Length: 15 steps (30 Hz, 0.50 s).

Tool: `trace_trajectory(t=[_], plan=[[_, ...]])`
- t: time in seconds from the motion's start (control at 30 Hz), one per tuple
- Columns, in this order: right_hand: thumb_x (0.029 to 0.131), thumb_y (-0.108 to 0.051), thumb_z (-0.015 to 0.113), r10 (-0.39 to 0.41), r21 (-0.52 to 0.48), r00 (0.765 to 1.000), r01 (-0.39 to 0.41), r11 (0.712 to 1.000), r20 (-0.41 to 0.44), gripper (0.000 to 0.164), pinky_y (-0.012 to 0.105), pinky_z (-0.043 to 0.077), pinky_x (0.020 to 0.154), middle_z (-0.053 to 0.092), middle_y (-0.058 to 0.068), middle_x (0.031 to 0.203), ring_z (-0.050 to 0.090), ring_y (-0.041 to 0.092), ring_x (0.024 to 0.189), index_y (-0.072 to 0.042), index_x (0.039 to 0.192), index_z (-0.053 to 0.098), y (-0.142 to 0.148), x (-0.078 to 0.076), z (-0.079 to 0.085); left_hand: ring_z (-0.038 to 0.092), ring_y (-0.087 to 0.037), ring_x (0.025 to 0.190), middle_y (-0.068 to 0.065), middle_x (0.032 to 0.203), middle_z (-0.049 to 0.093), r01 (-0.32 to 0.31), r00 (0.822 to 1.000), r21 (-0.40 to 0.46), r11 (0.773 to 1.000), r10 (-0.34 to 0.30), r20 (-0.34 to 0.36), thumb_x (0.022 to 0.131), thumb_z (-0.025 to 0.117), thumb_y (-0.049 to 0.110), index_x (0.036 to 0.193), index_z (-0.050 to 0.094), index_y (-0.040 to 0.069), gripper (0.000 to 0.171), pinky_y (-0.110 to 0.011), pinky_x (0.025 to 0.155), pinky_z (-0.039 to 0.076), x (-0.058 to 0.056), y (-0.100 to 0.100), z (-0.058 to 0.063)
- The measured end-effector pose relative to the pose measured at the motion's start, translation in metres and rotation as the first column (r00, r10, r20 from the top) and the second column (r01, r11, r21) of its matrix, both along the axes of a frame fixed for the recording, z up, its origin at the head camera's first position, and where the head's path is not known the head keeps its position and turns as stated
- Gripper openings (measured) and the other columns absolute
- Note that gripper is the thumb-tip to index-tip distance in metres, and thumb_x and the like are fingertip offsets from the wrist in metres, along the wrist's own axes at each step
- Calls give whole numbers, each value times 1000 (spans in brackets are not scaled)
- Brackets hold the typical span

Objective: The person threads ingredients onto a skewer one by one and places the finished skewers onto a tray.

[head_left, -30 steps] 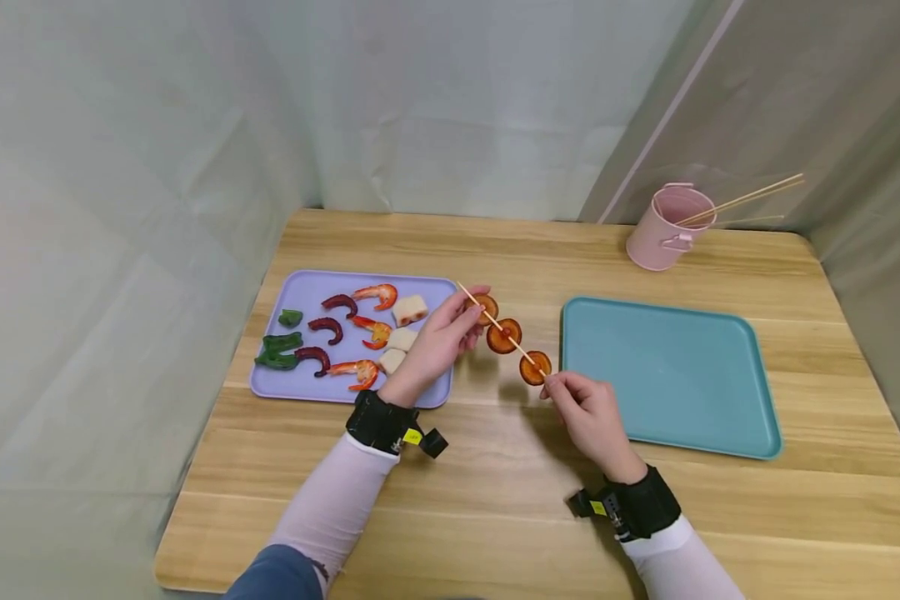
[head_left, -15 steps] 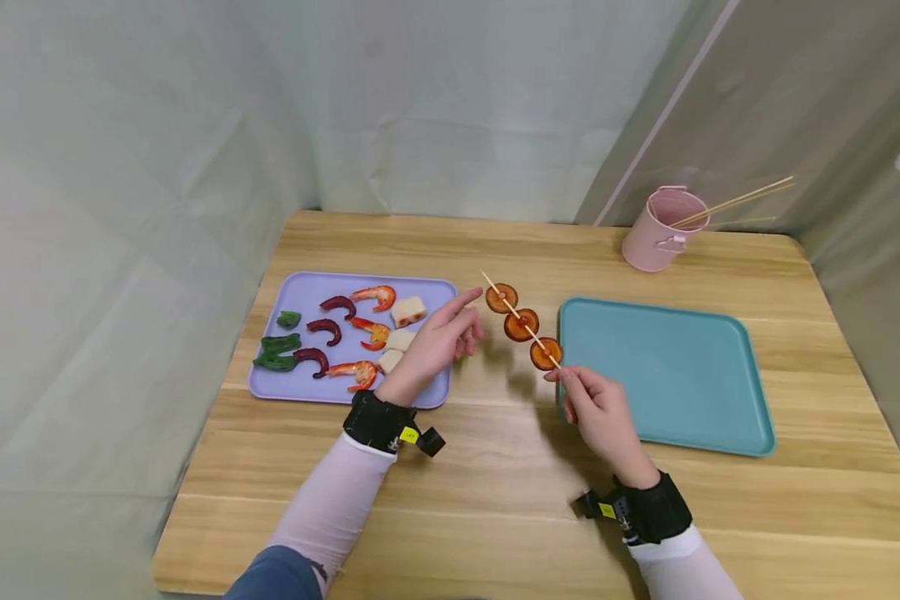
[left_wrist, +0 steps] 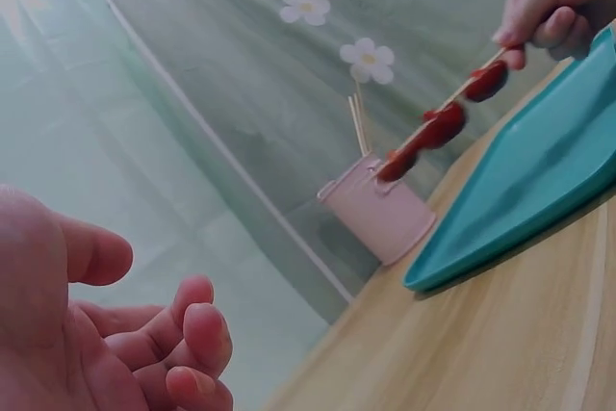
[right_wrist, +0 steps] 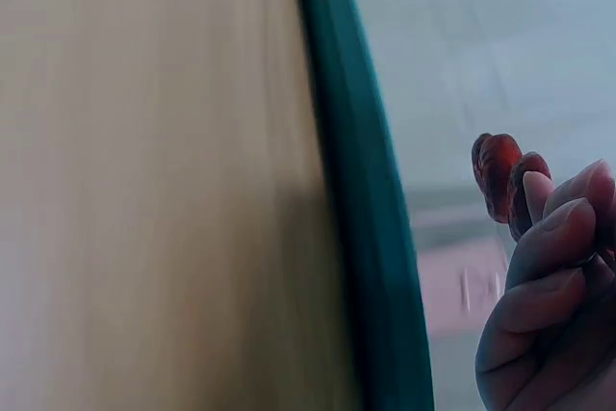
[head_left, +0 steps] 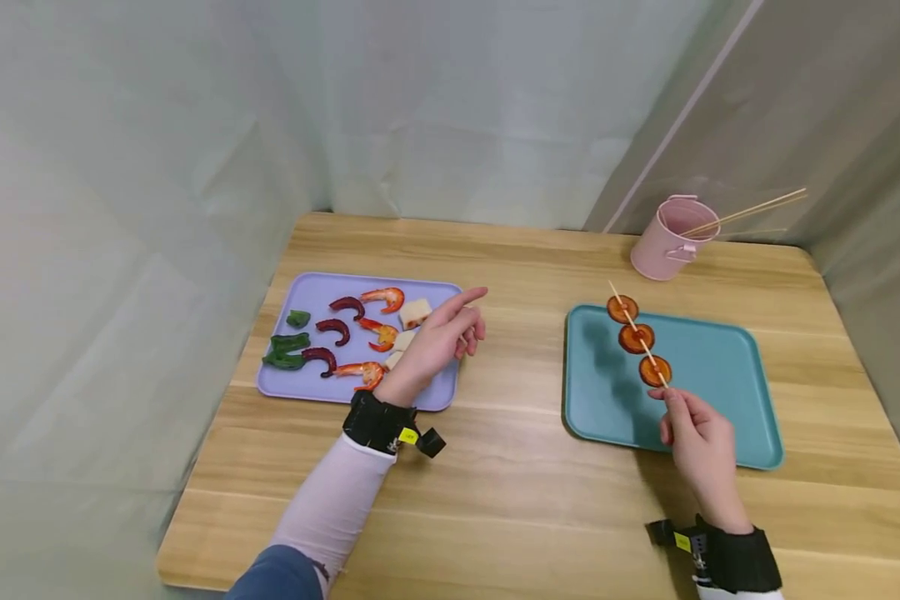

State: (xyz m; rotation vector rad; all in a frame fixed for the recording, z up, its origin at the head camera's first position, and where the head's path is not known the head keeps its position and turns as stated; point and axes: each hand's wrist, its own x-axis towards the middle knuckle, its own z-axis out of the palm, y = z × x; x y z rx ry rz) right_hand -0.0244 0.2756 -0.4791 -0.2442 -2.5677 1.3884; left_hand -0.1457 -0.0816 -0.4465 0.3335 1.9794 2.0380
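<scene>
My right hand [head_left: 701, 442] pinches the near end of a wooden skewer [head_left: 617, 293] between thumb and fingers. Three round, orange-brown slices [head_left: 636, 338] with dark rims are threaded along it. The skewer hangs tilted above the teal tray [head_left: 720, 417], and its shadow falls on the tray. In the left wrist view, the threaded slices [left_wrist: 445, 126] show edge-on below the right hand's fingers. My left hand [head_left: 438, 337] holds nothing and hovers over the right edge of the lilac tray [head_left: 345, 283], its index finger extended and the others loosely bent.
On the lilac tray lie several shrimp [head_left: 382, 298], dark red curled tentacle pieces [head_left: 333, 330], green pepper-like pieces [head_left: 288, 342] and pale blocks [head_left: 416, 313] partly hidden by the left hand. A pink bucket [head_left: 656, 250] with thin skewers [head_left: 757, 207] stands at the back right.
My left hand has let go of the skewer's far end and stays by the lilac tray. My right hand has carried the skewer rightward, from between the trays to above the teal tray.
</scene>
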Motion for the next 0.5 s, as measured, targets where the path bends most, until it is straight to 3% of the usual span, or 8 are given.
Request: trace_trajectory(t=[0.13,0.27,0.37,0.5], plan=[[106,-32,48,-141,4,990,141,990,10,35,24,32,39,51,5,54,41,12,45,-6,102,71,28,14,-2,53,-21,62,-10,85,57,6,1000,0,1000,-6,-3,106,45,25,147,42,11,43,-23,50,40,1,0,1],[107,-30,45,-261,-12,963,262,965,63,36,19,34,40,51,1,52,42,9,45,-2,106,69,53,24,-2,52,-23,63,-11,86,57,-1,1000,-25,1000,1,-8,106,44,24,145,45,13,40,-26,52,40,1,-2,4],[107,-31,44,-313,-13,942,317,948,123,38,18,34,40,52,0,53,43,8,45,-2,108,68,68,30,-1,51,-22,63,-11,86,56,-6,1000,-39,999,5,-9,107,43,23,143,47,14,38,-28,52,40,1,-4,5],[107,-36,41,-328,25,919,331,943,219,43,22,33,38,54,-2,55,42,9,45,-2,111,66,84,38,2,51,-22,63,-12,86,55,-3,1000,-39,999,3,-7,107,42,22,143,47,14,37,-27,52,40,1,-4,6]])
